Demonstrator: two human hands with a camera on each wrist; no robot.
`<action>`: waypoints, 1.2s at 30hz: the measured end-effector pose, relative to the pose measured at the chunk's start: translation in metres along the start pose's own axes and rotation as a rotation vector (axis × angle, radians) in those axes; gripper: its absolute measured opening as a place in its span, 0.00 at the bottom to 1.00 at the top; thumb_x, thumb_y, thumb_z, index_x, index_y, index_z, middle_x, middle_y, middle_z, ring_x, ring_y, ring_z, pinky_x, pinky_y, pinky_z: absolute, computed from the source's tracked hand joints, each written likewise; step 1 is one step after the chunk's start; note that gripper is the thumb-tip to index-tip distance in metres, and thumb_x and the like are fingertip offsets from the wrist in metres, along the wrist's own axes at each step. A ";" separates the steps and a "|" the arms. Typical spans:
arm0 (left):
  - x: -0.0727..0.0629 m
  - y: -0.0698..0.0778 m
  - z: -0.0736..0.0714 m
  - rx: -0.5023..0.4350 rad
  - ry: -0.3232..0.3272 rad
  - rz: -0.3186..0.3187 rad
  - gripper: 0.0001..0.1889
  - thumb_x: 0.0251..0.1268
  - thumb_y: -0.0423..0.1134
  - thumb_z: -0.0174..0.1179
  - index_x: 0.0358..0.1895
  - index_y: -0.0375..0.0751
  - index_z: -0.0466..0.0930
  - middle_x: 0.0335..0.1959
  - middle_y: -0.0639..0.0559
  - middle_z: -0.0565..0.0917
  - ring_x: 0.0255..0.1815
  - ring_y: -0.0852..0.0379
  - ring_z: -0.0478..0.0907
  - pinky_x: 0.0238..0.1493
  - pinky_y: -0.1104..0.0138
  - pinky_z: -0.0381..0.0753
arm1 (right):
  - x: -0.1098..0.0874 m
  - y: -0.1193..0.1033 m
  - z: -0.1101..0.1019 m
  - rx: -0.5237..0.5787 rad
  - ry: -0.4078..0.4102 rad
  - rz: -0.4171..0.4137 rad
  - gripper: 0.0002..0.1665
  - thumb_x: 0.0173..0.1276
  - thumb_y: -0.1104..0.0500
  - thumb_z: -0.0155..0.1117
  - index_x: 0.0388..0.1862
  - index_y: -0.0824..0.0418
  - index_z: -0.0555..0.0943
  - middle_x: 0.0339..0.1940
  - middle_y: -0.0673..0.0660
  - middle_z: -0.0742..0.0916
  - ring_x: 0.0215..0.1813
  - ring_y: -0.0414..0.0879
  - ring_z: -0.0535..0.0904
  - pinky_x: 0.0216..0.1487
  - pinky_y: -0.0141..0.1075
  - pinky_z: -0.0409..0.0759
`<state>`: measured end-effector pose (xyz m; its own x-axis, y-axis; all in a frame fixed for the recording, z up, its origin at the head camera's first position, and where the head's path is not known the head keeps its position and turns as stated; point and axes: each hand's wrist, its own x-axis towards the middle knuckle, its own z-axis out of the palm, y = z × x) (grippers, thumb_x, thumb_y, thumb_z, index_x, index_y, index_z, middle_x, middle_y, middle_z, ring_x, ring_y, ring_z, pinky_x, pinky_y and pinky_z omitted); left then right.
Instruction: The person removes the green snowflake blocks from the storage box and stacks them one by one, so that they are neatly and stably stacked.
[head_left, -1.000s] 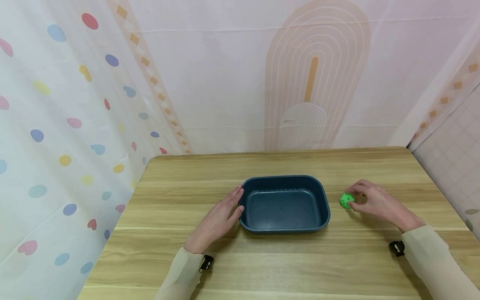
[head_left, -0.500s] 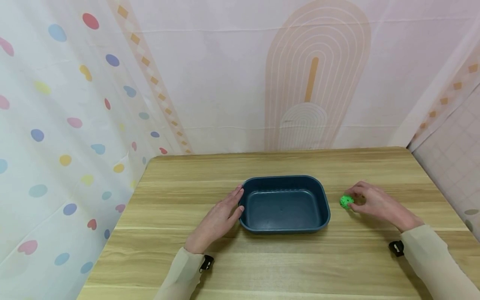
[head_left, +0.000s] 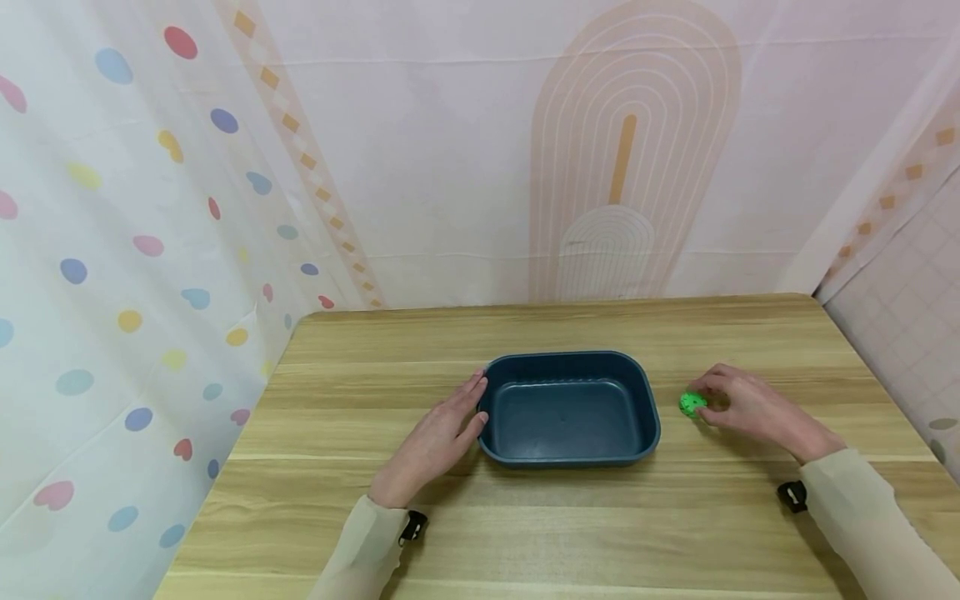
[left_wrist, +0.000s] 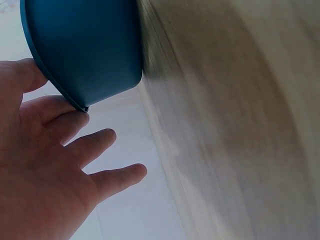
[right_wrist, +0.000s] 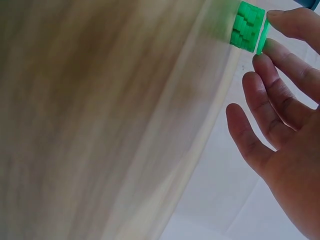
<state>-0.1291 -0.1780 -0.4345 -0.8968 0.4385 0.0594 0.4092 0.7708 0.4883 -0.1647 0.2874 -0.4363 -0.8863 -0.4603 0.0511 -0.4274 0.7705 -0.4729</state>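
Note:
A dark blue rectangular plastic container (head_left: 566,454) stands on the table, its inside bare. Against its left end lies my left hand (head_left: 431,442), with the fingertips touching the rim. In the left wrist view, that hand's fingers are mostly straight and spread beside the container wall (left_wrist: 90,55). To the container's right, a small stack of green toothed discs (head_left: 692,406) stands on the wood. My right hand (head_left: 750,410) pinches the top disc (right_wrist: 263,37) between thumb and index finger. This disc sits slightly tilted on the stack (right_wrist: 246,27); the other fingers touch nothing.
The wood-grain table (head_left: 555,533) ends at a back edge close to a patterned curtain (head_left: 450,167). Another curtain with coloured dots (head_left: 150,333) hangs along the left side. Black straps (head_left: 792,497) show at both wrists.
My right hand has come down slightly with the top disc, and the green stack looks a little lower. My left hand and the container have stayed in place.

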 end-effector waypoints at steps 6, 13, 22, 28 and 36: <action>0.000 0.000 0.000 0.000 0.001 0.004 0.30 0.86 0.47 0.47 0.81 0.36 0.58 0.84 0.49 0.55 0.82 0.50 0.55 0.78 0.50 0.60 | 0.000 0.002 0.001 -0.003 0.002 -0.015 0.15 0.64 0.65 0.74 0.50 0.66 0.87 0.47 0.57 0.85 0.44 0.47 0.81 0.46 0.44 0.83; -0.001 0.000 0.000 -0.004 -0.004 0.002 0.31 0.85 0.48 0.47 0.81 0.36 0.58 0.84 0.49 0.55 0.82 0.51 0.54 0.77 0.49 0.61 | 0.001 0.002 0.002 -0.002 -0.004 -0.010 0.15 0.65 0.65 0.74 0.50 0.67 0.87 0.47 0.57 0.85 0.45 0.48 0.81 0.46 0.45 0.83; -0.001 0.000 0.000 -0.006 -0.002 0.004 0.30 0.85 0.47 0.48 0.81 0.35 0.58 0.84 0.48 0.55 0.82 0.50 0.55 0.77 0.49 0.61 | 0.002 0.001 0.001 0.003 -0.010 -0.011 0.15 0.65 0.65 0.73 0.51 0.67 0.87 0.47 0.57 0.85 0.45 0.48 0.81 0.47 0.47 0.83; -0.001 0.000 0.000 -0.010 -0.005 0.005 0.30 0.85 0.47 0.48 0.81 0.35 0.58 0.84 0.48 0.55 0.83 0.50 0.54 0.77 0.48 0.61 | 0.002 0.001 0.001 -0.003 -0.007 -0.016 0.15 0.65 0.65 0.73 0.50 0.67 0.87 0.47 0.57 0.85 0.46 0.49 0.81 0.48 0.48 0.83; 0.000 -0.001 0.000 -0.009 0.007 0.010 0.30 0.85 0.45 0.49 0.81 0.35 0.58 0.83 0.47 0.56 0.82 0.49 0.55 0.77 0.46 0.62 | 0.001 -0.002 0.000 0.007 0.003 -0.002 0.17 0.68 0.60 0.73 0.53 0.66 0.86 0.51 0.60 0.84 0.48 0.52 0.82 0.50 0.52 0.83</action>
<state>-0.1293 -0.1791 -0.4353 -0.8938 0.4430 0.0703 0.4166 0.7620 0.4958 -0.1650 0.2854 -0.4352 -0.8861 -0.4603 0.0543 -0.4276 0.7666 -0.4790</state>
